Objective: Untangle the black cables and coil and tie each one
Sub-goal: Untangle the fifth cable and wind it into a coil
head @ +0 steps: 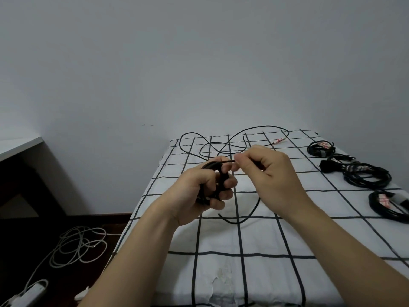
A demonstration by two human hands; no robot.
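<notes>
My left hand grips a small bundle of coiled black cable above the checked bed. My right hand pinches a strand of the same cable right beside the bundle. More of this cable hangs below my hands in a curve and lies in loose loops at the far end of the bed. A red-and-white tie sits at the far end of the loose cable.
Three coiled, tied black cables lie along the right side of the bed. On the dark floor at the left are white cables and a white power strip. A white desk edge is at the far left.
</notes>
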